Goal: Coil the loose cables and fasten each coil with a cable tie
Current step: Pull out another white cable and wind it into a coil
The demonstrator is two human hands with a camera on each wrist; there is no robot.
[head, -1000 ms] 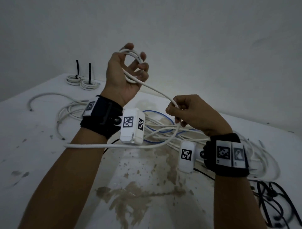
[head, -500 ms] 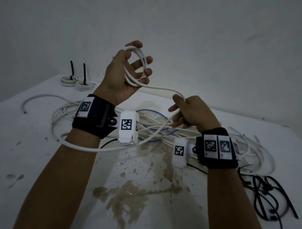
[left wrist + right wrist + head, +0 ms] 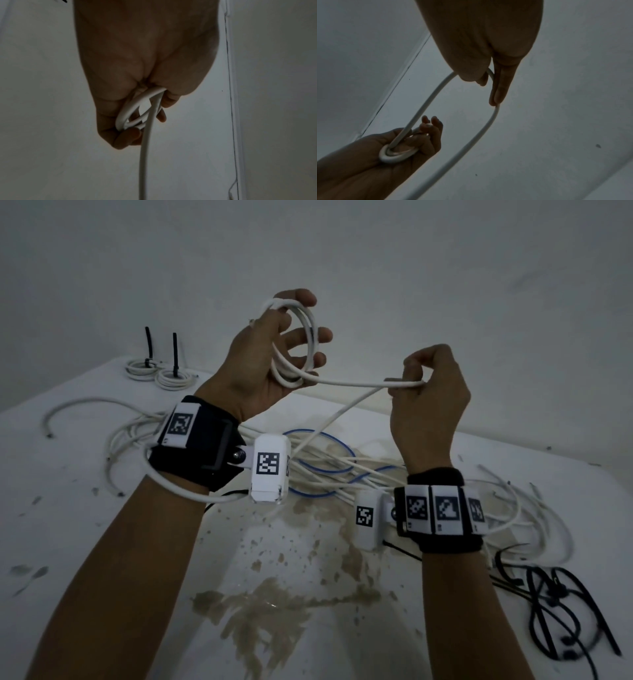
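My left hand (image 3: pixel 274 354) is raised above the table and holds a small coil of white cable (image 3: pixel 301 344), thumb and fingers curled round its loops (image 3: pixel 135 116). From the coil a free run of the same white cable (image 3: pixel 349 384) stretches right to my right hand (image 3: pixel 421 385), which pinches it at about the same height (image 3: pixel 493 81). Beyond the pinch the cable doubles back down, passes under my left wrist and joins the pile. In the right wrist view the left hand (image 3: pixel 412 146) and its coil (image 3: pixel 393 155) show at lower left.
A tangle of loose white cables (image 3: pixel 342 470) with one blue cable (image 3: pixel 318 460) lies on the stained white table (image 3: pixel 274 611). Two tied white coils (image 3: pixel 161 373) sit at the far left. Black cable ties (image 3: pixel 561 611) lie at the right near edge. A wall stands behind.
My right hand has risen from near the pile to the left hand's height, now pinching the cable and drawing the free run taut. The left hand has kept the coil aloft, fingers spread wider.
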